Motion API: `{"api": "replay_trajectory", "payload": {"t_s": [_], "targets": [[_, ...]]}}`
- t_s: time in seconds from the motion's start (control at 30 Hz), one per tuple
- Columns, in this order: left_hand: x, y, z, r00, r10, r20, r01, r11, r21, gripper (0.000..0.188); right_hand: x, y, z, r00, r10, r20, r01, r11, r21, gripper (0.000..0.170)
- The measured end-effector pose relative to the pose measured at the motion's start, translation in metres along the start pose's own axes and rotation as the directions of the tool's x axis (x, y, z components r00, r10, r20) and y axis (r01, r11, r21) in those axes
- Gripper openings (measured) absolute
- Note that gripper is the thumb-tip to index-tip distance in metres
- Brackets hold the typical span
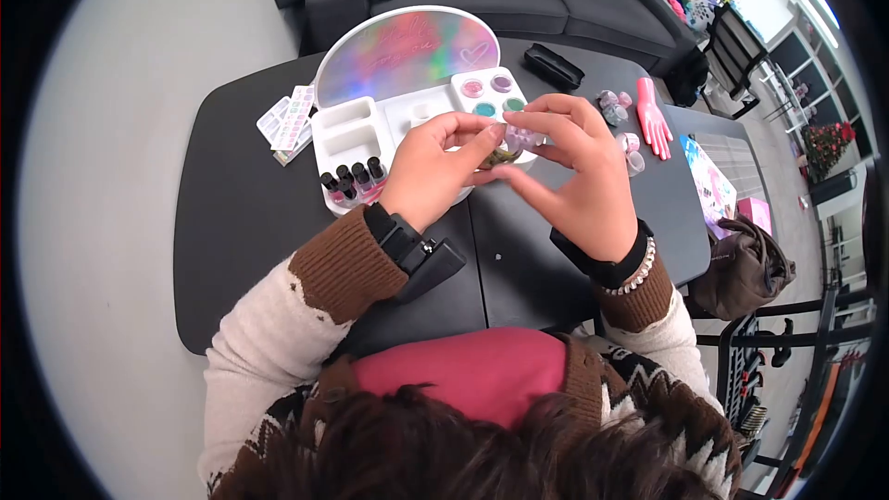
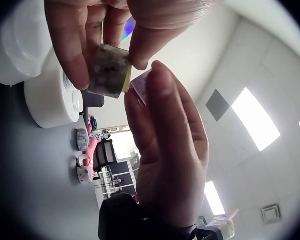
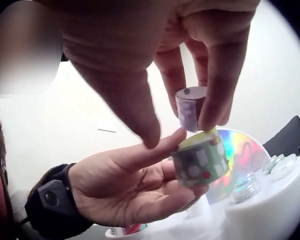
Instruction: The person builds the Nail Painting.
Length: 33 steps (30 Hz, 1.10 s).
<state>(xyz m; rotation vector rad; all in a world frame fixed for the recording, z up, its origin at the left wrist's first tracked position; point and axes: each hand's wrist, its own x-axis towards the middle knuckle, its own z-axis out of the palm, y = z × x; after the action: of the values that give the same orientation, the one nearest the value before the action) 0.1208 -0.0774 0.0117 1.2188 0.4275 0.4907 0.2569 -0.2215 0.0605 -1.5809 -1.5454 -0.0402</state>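
Observation:
My left hand (image 1: pixel 428 171) grips a wide roll with a green patterned band (image 3: pixel 201 162) between thumb and fingers. Just above it, the fingers of my right hand (image 1: pixel 593 185) hold a smaller roll with a purple patterned band (image 3: pixel 189 114); the right thumb stands apart from it in the right wrist view. The two rolls are close together there, the small one over the yellow inner edge of the green one. The left wrist view shows the green roll (image 2: pixel 109 70) beside the purple one (image 2: pixel 141 86), partly hidden by fingers.
A white organizer (image 1: pixel 319 143) holds black-capped bottles (image 1: pixel 359 175) and small round pots (image 1: pixel 473 89). To the right lie a black case (image 1: pixel 554 66), a pink hand model (image 1: pixel 654 118) and more rolls (image 1: pixel 612 107). Sheets (image 1: pixel 294 120) lie left of the organizer.

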Motion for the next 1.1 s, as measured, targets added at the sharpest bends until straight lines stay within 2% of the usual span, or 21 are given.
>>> {"api": "replay_trajectory", "payload": {"t_s": [0.13, 0.33, 0.43, 0.5, 0.73, 0.9, 1.1], "targets": [[0.001, -0.001, 0.000, 1.000, -0.003, -0.028, 0.004, 1.000, 0.023, 0.033, 0.000, 0.000, 0.001, 0.999, 0.008, 0.034, -0.008, 1.000, -0.005, 0.041], [0.004, -0.008, -0.002, 1.000, -0.010, -0.008, 0.010, 1.000, 0.004, 0.036, -0.003, 0.006, 0.006, 0.993, 0.102, -0.067, -0.100, 0.995, 0.027, 0.033], [0.004, -0.008, -0.003, 0.999, -0.046, 0.011, 0.045, 0.998, 0.041, 0.037, -0.005, 0.012, 0.003, 0.997, 0.078, 0.000, -0.078, 0.997, -0.009, 0.028], [0.004, -0.009, -0.002, 0.999, -0.030, -0.014, 0.030, 0.999, 0.017, 0.036, -0.004, 0.010, 0.002, 1.000, -0.011, 0.020, 0.013, 0.994, -0.113, 0.026], [0.001, -0.009, 0.000, 0.998, -0.004, -0.064, 0.006, 1.000, 0.021, 0.033, -0.007, 0.007, 0.005, 1.000, 0.017, 0.026, -0.013, 0.986, -0.166, 0.020], [0.001, -0.011, -0.001, 0.999, 0.003, -0.053, 0.001, 0.997, 0.078, 0.035, -0.010, 0.004, 0.008, 0.999, -0.014, 0.046, 0.027, 0.955, -0.296, 0.019], [0.002, -0.012, -0.002, 0.998, 0.025, -0.051, -0.019, 0.994, 0.111, 0.034, -0.011, 0.006, 0.008, 0.999, 0.000, 0.035, 0.011, 0.957, -0.291, 0.020]]}}
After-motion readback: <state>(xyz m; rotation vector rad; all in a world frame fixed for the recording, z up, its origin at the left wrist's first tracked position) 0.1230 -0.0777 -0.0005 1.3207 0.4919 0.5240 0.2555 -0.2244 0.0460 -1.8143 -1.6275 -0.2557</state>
